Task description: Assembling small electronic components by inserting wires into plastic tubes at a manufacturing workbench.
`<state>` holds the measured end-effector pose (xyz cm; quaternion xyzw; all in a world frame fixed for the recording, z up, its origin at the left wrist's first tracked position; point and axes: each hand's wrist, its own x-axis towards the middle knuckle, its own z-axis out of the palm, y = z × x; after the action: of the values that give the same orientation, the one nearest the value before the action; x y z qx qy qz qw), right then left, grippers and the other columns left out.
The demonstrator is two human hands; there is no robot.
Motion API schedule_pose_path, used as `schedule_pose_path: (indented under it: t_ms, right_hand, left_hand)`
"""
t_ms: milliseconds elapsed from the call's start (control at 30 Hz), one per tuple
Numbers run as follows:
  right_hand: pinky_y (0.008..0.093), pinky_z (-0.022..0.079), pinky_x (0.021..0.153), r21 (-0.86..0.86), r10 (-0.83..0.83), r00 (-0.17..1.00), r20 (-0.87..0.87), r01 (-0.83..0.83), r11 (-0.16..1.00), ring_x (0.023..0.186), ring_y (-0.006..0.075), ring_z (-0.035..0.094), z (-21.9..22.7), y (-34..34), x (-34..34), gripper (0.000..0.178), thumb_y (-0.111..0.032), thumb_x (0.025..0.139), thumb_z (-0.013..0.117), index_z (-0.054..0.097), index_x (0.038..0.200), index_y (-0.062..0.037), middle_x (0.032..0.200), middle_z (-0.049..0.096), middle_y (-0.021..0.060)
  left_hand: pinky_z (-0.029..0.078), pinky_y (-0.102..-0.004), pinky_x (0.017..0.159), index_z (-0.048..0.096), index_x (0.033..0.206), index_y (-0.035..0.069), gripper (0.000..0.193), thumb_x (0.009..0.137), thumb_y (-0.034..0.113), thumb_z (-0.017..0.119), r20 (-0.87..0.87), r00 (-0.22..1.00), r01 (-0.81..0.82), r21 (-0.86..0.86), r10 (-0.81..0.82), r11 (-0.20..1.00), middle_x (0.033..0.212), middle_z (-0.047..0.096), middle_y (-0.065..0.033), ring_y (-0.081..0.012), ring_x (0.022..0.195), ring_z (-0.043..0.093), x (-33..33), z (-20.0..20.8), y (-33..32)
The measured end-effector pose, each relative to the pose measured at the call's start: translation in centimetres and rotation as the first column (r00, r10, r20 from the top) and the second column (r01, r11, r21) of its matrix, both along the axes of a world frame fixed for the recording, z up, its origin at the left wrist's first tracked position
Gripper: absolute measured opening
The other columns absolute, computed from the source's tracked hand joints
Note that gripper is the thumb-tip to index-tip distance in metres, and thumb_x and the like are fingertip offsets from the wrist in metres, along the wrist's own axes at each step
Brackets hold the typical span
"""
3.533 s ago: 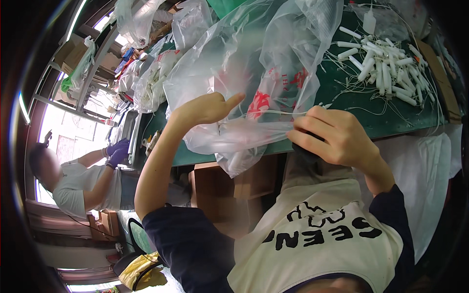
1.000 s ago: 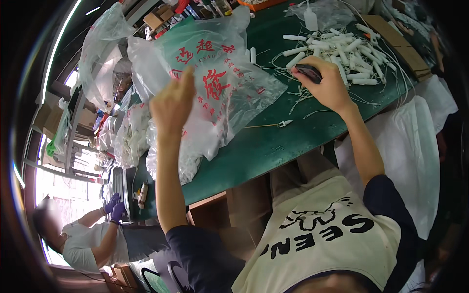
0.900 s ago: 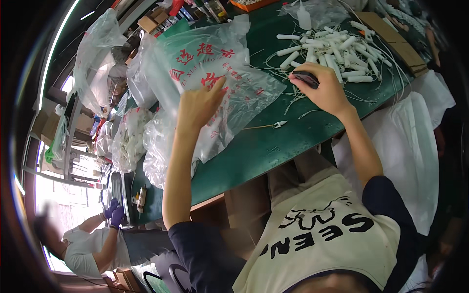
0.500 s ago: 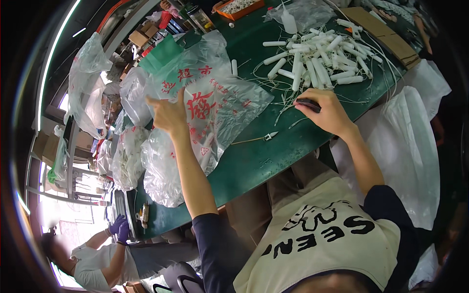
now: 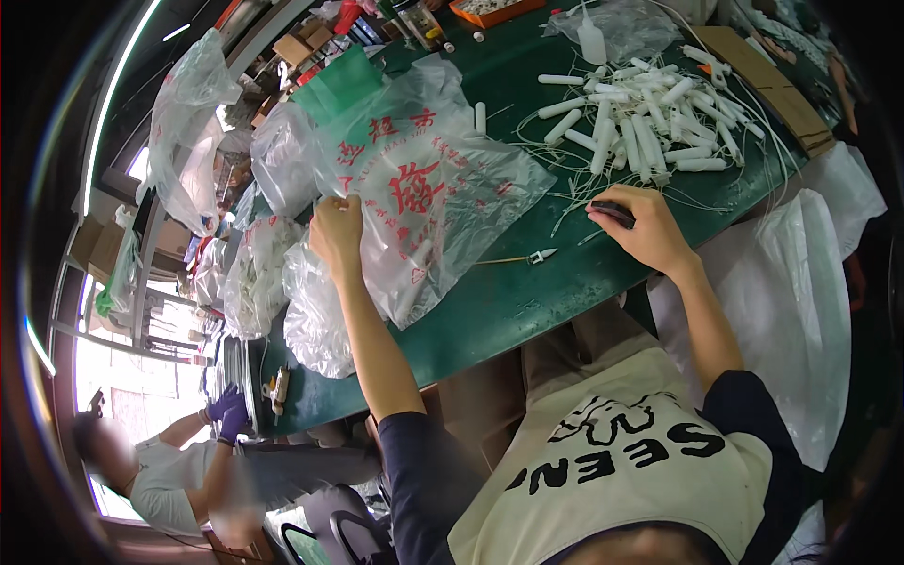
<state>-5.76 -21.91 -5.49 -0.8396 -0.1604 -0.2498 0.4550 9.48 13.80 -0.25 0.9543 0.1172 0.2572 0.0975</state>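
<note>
Here, red-printed plastic bag [image 5: 433, 207], between both hands [image 5: 648, 228].

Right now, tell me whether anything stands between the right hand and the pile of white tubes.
Nothing bulky visible: only thin white wires lie on the green tabletop between the right hand, which holds a dark object, and the pile of white tubes.

Red-printed clear bag [image 5: 461, 202], green tabletop [image 5: 527, 301], white cylinders [image 5: 645, 141], black tool [image 5: 614, 213]
</note>
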Motion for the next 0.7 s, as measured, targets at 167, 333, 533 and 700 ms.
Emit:
schedule_pose_path:
  t_ms: [167, 333, 533, 700]
  right_hand:
    - [0.0276, 0.045, 0.059, -0.015, 0.02, 1.0, 0.01, -0.02, 1.0, 0.065, 0.0218, 0.059, -0.1, 0.8, -0.3, 0.012, -0.004, 0.077, 0.066, 0.06, 0.084, 0.0032, 0.077, 0.062, 0.0104]
    - [0.0268, 0.045, 0.058, -0.029, 0.012, 1.0, -0.026, -0.013, 1.0, 0.064, 0.0198, 0.058, -0.5, 1.5, -0.4, 0.011, -0.003, 0.077, 0.065, 0.061, 0.085, 0.0034, 0.078, 0.062, 0.0099]
    - [0.0253, 0.043, 0.056, -0.027, 0.03, 0.997, -0.075, -0.032, 0.999, 0.06, 0.0162, 0.055, -0.2, 2.1, -0.3, 0.012, -0.004, 0.077, 0.065, 0.061, 0.086, 0.0025, 0.076, 0.061, 0.009]
    - [0.0253, 0.043, 0.056, -0.008, 0.077, 0.994, -0.078, -0.078, 0.997, 0.06, 0.0162, 0.055, -0.5, 2.8, -0.5, 0.012, -0.003, 0.077, 0.065, 0.061, 0.086, 0.002, 0.075, 0.061, 0.0086]
  left_hand:
    - [0.045, -0.0402, 0.06, 0.061, 0.076, 0.005, 0.024, 0.078, 0.027, 0.052, 0.32, 0.935, 0.165, -0.01, -0.154, 0.986, 0.068, 0.062, -0.0133, -0.0327, 0.067, 0.061, -2.6, 0.3, -1.8]
    - [0.043, -0.0347, 0.051, 0.059, 0.072, 0.004, 0.012, 0.078, 0.014, 0.057, 0.69, 0.706, 0.241, -0.022, -0.159, 0.97, 0.057, 0.056, -0.0095, -0.0254, 0.052, 0.057, -6.7, 1.7, -2.4]
    - [0.035, -0.0337, 0.044, 0.055, 0.061, 0.002, 0.018, 0.075, 0.012, 0.059, 0.846, 0.524, -0.035, -0.092, 0.097, 0.995, 0.049, 0.048, -0.0051, -0.02, 0.042, 0.044, -8.9, 5.1, 1.8]
    - [0.038, -0.0372, 0.049, 0.058, 0.062, 0.002, 0.02, 0.071, 0.02, 0.06, 0.758, 0.597, -0.199, -0.178, 0.263, 0.964, 0.05, 0.05, -0.0049, -0.0235, 0.046, 0.047, -9.9, 4.4, 5.3]
